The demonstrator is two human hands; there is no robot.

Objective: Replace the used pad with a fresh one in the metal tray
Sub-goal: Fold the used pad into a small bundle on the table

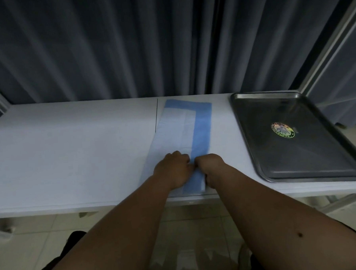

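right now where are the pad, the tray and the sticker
pad (200,131), head view, on its blue strip
tray (256,151), head view, on its bare floor near the left wall
sticker (282,130), head view, on its middle

Dim, cool, even lighting without hard shadows. The metal tray (296,137) at the table's (71,157) right end shows soft reflections and an iridescent sticker (282,130). Wide-angle distortion bows the table edges; the curtain (127,44) appears dark, and overall detail is slightly soft.
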